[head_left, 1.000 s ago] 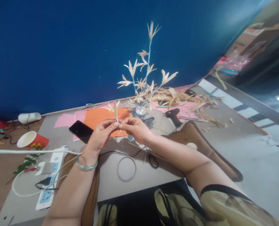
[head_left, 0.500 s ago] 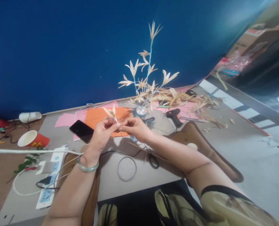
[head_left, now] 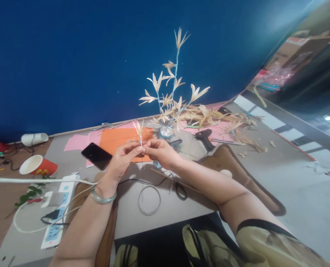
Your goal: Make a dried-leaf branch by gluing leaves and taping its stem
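Between my fingertips stands a small dried-husk flower [head_left: 139, 128] on a thin wire stem wrapped in pale blue near the petals. My left hand [head_left: 127, 154] pinches the stem from the left, a pale green bangle [head_left: 104, 199] at its wrist. From the right, my right hand [head_left: 162, 152] is closed, thumb and forefinger at the same stem. The bare wire [head_left: 142, 178] hangs below the hands. Behind them, a branching arrangement of similar flowers [head_left: 172, 97] rises on blue-wrapped stems from a small round base [head_left: 166, 132].
Orange paper [head_left: 113, 137] and a black phone [head_left: 96, 155] lie beyond my left hand. A glue gun [head_left: 205, 138] and loose dried husks [head_left: 206, 114] are at the right. A wire coil [head_left: 149, 200] lies nearer me. Left are a power strip [head_left: 55, 226] and a tipped red cup [head_left: 39, 165].
The flower has turned from leaning left to nearly upright, and its wire now hangs straight down. Both hands stay closed at the stem, almost in the same place.
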Demonstrator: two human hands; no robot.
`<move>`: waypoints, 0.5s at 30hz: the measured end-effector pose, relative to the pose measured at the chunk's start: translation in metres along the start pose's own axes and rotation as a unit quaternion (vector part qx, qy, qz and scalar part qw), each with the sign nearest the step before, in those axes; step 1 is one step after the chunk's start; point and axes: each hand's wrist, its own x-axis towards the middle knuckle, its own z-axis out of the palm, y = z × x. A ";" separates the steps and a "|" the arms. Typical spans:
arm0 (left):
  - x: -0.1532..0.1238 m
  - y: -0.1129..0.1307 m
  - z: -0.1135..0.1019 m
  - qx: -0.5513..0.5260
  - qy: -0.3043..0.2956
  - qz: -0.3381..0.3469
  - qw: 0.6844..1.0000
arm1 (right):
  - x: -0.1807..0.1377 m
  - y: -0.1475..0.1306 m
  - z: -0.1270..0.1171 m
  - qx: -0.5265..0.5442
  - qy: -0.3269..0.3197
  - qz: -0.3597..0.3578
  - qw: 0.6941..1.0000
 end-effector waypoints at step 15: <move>0.001 0.004 -0.006 0.075 0.027 0.044 0.996 | 0.004 -0.004 -0.007 -0.022 -0.048 0.008 0.999</move>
